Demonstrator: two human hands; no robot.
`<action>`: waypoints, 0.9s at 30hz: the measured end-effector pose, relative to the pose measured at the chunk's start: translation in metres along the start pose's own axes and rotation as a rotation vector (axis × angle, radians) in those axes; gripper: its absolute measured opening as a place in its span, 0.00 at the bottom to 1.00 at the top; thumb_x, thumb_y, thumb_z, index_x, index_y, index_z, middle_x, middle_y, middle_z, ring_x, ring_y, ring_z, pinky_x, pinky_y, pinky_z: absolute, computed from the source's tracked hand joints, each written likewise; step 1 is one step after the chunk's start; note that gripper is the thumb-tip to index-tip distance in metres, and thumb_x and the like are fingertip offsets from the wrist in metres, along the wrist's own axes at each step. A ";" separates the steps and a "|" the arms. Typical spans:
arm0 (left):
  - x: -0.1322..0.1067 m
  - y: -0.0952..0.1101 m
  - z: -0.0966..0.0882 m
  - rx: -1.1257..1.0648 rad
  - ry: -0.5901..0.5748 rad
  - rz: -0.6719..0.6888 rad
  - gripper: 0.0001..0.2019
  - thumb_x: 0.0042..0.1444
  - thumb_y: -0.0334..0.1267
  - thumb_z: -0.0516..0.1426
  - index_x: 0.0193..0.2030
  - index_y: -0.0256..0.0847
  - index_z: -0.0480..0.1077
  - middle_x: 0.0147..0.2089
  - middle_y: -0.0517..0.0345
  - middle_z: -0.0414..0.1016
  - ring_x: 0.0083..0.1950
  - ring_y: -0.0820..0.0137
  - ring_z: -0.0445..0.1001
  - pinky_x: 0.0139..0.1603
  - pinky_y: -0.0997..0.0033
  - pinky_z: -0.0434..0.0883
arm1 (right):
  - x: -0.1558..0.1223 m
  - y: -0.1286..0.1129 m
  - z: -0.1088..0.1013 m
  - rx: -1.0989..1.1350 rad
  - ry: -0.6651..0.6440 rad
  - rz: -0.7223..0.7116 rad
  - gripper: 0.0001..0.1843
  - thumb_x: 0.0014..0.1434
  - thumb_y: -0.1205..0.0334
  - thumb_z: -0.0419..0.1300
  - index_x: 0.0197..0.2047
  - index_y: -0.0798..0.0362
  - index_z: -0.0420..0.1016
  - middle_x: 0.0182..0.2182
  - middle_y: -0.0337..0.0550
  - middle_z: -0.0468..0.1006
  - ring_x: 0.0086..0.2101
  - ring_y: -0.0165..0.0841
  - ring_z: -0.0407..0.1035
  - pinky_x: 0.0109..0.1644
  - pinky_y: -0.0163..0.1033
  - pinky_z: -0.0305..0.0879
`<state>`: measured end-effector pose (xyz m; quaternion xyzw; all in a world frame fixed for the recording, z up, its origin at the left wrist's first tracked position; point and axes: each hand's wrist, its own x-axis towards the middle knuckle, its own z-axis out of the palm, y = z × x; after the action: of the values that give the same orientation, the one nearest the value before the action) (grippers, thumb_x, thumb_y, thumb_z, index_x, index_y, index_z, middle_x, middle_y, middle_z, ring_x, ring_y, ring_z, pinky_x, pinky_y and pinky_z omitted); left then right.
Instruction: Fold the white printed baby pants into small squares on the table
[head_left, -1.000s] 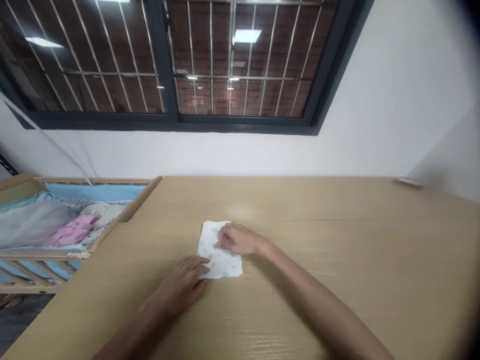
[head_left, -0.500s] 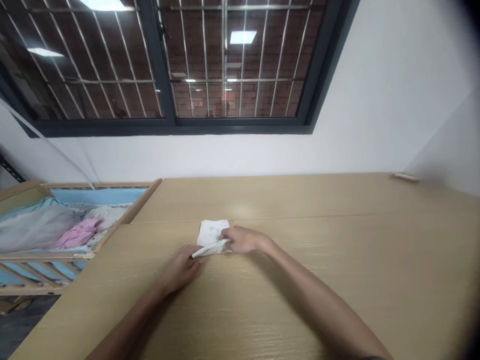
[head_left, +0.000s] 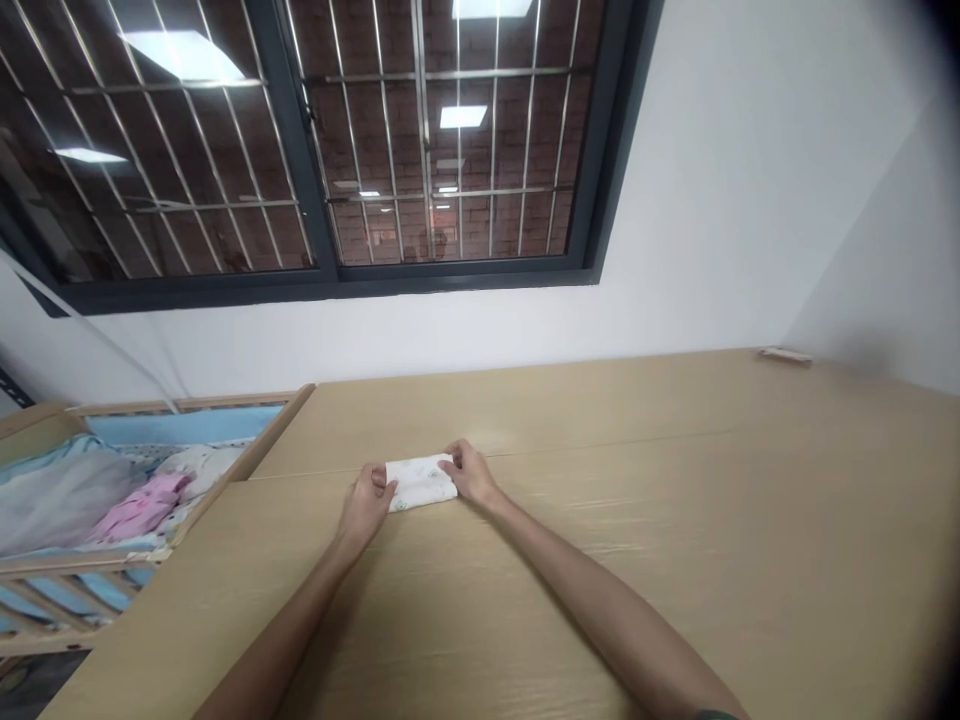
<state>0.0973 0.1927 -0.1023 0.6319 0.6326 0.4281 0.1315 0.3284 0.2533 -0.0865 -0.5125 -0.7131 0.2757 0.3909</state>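
Observation:
A folded white cloth (head_left: pixel 421 482) with a faint print, small and rectangular, is between my two hands above the wooden table (head_left: pixel 525 590). My left hand (head_left: pixel 369 497) pinches its left edge, thumb in front and fingers behind. At the opposite edge, my right hand (head_left: pixel 469 474) grips the upper right corner between thumb and fingers. Whether the cloth's underside touches the table I cannot tell.
On the left stands a wooden crib (head_left: pixel 82 580) with blue lining, holding a pink cloth (head_left: pixel 141 508) and pale bedding. A barred window (head_left: pixel 450 150) is in the white wall behind. One thin flat object (head_left: pixel 785 355) lies at the table's far right corner.
The cloth was partly spread with its near edge lifted; now it is folded into a smaller rectangle. My right hand has moved to its right edge, and my left hand now pinches the left edge.

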 end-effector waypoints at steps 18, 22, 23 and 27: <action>-0.027 -0.015 0.013 0.460 -0.247 0.388 0.39 0.70 0.60 0.42 0.77 0.33 0.40 0.76 0.37 0.48 0.78 0.48 0.42 0.72 0.43 0.55 | -0.031 -0.009 -0.008 -0.495 -0.367 -0.404 0.37 0.73 0.44 0.36 0.76 0.58 0.48 0.73 0.53 0.51 0.72 0.41 0.42 0.74 0.51 0.39; -0.030 -0.017 0.005 0.442 -0.160 0.417 0.40 0.69 0.61 0.44 0.76 0.30 0.43 0.76 0.33 0.46 0.77 0.46 0.43 0.71 0.41 0.56 | -0.033 -0.008 -0.017 -0.485 -0.327 -0.366 0.41 0.72 0.40 0.37 0.76 0.60 0.43 0.74 0.59 0.43 0.73 0.45 0.36 0.73 0.55 0.38; -0.030 -0.015 0.004 0.426 -0.148 0.446 0.40 0.68 0.60 0.45 0.75 0.32 0.45 0.77 0.34 0.46 0.77 0.46 0.44 0.71 0.42 0.56 | -0.034 -0.009 -0.019 -0.474 -0.306 -0.404 0.40 0.72 0.40 0.40 0.76 0.60 0.45 0.74 0.60 0.44 0.73 0.46 0.36 0.73 0.56 0.39; -0.029 -0.008 -0.001 0.337 -0.190 0.493 0.36 0.66 0.58 0.51 0.73 0.39 0.53 0.73 0.39 0.57 0.74 0.51 0.56 0.71 0.47 0.58 | -0.036 -0.009 -0.021 -0.400 -0.304 -0.546 0.37 0.66 0.49 0.56 0.72 0.57 0.55 0.69 0.61 0.59 0.67 0.48 0.53 0.70 0.55 0.47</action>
<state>0.0956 0.1671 -0.1182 0.8163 0.5074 0.2750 -0.0242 0.3474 0.2165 -0.0779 -0.3226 -0.9134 0.0894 0.2318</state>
